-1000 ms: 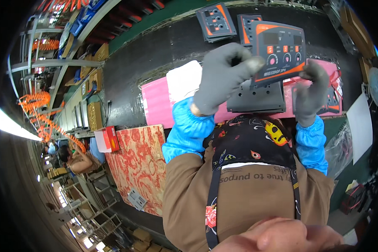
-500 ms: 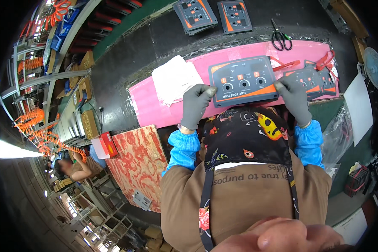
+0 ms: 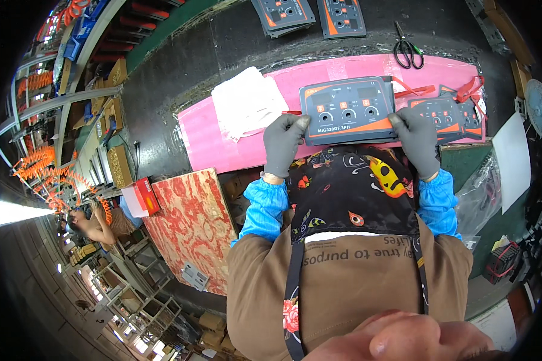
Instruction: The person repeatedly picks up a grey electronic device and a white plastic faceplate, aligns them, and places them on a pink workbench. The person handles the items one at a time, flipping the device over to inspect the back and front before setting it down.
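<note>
A grey-and-orange control panel plate with round holes and dark windows lies face up between my hands, at the near edge of a pink mat. It seems to rest on a stack of like plates. My left hand, in a grey glove, pinches its left edge near the lower corner. The right hand, gloved too, grips the right edge with thumb and fingers. Left of the plate is a pile of white sheets. More panel plates lie to the right of my right hand, beside a red strap.
Black-handled scissors lie beyond the mat. Two stacks of panel plates, a left one and a right one, sit at the far edge. A red-patterned board and a red box are at left, with a person further off.
Both hands still hold the plate's edges, and the plate lies slightly flatter. The whole view has shifted a little. A bit of red strap now shows by my left thumb.
</note>
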`<state>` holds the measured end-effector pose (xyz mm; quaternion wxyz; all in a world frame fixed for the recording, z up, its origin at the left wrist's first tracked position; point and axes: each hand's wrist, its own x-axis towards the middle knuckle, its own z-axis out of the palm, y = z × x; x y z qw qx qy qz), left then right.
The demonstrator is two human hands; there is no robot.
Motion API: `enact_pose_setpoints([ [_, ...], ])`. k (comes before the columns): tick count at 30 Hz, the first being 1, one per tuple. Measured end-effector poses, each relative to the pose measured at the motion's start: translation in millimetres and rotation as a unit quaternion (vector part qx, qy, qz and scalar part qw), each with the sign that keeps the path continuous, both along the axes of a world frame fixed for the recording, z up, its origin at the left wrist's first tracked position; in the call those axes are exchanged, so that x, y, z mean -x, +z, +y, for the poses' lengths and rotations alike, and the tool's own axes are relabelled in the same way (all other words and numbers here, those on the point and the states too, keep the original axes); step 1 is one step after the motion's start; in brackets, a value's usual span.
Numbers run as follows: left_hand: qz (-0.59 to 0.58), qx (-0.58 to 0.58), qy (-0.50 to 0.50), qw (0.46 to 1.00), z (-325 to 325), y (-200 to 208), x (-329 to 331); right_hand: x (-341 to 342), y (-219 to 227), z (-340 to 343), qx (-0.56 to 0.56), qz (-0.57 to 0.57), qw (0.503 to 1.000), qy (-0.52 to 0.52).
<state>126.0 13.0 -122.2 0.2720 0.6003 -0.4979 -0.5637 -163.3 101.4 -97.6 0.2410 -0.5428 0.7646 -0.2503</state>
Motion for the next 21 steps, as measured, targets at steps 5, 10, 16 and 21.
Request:
enact_pose_setpoints([
  [5,-0.005,0.001,0.015,1.0,1.1,-1.1,3.1,-2.7,-2.2,0.6,0.01,0.027,1.0,0.0],
  [10,-0.015,0.003,0.026,1.0,3.4,-3.5,4.6,-5.9,-5.1,1.2,0.035,0.07,0.997,0.006],
  [16,0.012,0.012,0.039,0.999,6.2,-7.2,5.8,-4.6,-6.6,0.8,0.045,0.071,0.996,0.011],
  [21,0.01,0.012,0.045,0.999,7.0,-9.0,5.5,-4.1,-9.8,1.0,0.015,0.088,0.996,0.01],
])
